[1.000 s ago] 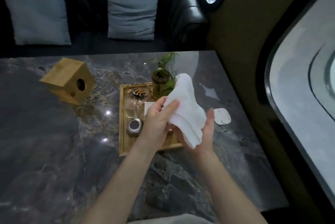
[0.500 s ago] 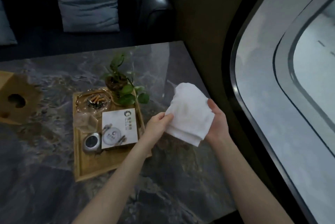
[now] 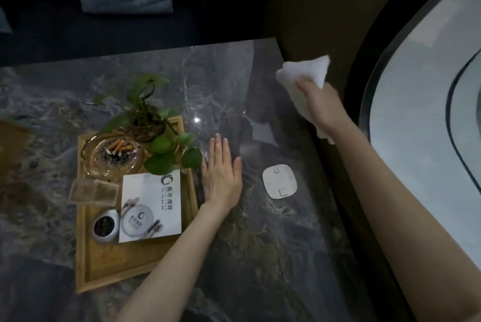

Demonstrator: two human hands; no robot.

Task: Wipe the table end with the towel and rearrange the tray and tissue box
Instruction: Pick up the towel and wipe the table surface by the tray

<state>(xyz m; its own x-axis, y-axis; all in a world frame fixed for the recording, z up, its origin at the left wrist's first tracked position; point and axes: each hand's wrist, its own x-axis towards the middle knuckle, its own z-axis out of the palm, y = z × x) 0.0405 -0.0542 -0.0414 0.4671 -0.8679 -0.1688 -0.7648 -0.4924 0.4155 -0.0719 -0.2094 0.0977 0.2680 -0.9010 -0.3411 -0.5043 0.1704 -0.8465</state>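
The right hand point(image 3: 318, 103) presses the white towel point(image 3: 303, 79) at the table's point(image 3: 260, 243) far right edge, fingers closed over it. The left hand point(image 3: 221, 178) lies flat and open just right of the wooden tray point(image 3: 109, 272). The wipe likely goes best in overlapping strokes, clear of the white pad point(image 3: 279, 181). The tissue box point(image 3: 11, 139) sits far left.

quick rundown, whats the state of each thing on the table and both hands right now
towel: bunched, pressed at the table's far right edge
right hand: on the towel, blurred
left hand: open, flat on the table beside the tray
tray: loaded, near end bare
ashtray: holds cigarette butts and ash
plant: upright, in the tray's far corner
white pad: flat on the table, apart from both hands
tissue box: mostly out of frame
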